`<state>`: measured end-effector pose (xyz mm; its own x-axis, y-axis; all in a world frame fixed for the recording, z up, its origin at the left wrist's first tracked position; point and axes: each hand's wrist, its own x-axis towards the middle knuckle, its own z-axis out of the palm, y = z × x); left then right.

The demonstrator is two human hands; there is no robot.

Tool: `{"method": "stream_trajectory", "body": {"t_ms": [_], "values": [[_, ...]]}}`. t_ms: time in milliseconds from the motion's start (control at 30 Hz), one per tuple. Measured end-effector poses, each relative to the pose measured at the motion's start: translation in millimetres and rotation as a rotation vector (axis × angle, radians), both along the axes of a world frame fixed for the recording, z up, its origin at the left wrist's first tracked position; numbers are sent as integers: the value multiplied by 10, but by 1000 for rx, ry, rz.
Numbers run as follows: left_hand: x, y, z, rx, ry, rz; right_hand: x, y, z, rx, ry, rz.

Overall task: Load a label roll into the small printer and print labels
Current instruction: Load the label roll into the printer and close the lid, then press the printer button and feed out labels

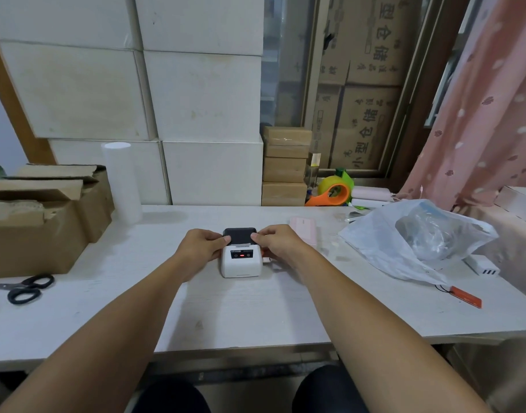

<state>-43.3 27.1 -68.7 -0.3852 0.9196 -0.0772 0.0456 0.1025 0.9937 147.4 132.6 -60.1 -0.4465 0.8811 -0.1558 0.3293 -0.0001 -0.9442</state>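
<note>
A small white printer (241, 265) with a dark lid at its back stands in the middle of the white table (231, 311). A red light shows on its front panel. My left hand (202, 245) grips the printer's left side, thumb at the lid's edge. On the opposite side my right hand (278, 242) holds it, fingers pressed on the lid's right corner. A pink flat object (305, 229) lies just behind my right hand. No label roll can be made out.
Black scissors (27, 289) lie at the left near open cardboard boxes (44, 222). A white roll (121, 181) stands behind them. At the right are a white plastic bag (410, 242), an orange tag (464, 297), a white charger (482, 265) and an orange tape dispenser (333, 190).
</note>
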Motion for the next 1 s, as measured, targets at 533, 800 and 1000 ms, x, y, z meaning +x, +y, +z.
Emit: {"method": "stream_trajectory", "body": {"t_ms": [533, 800, 1000], "values": [[59, -43, -20, -13, -88, 82, 214, -74, 97, -70, -6, 201], [105, -78, -12, -16, -64, 110, 135, -84, 56, -3, -90, 172], [103, -86, 17, -18, -60, 107, 163, -145, 72, -62, -42, 141]]}}
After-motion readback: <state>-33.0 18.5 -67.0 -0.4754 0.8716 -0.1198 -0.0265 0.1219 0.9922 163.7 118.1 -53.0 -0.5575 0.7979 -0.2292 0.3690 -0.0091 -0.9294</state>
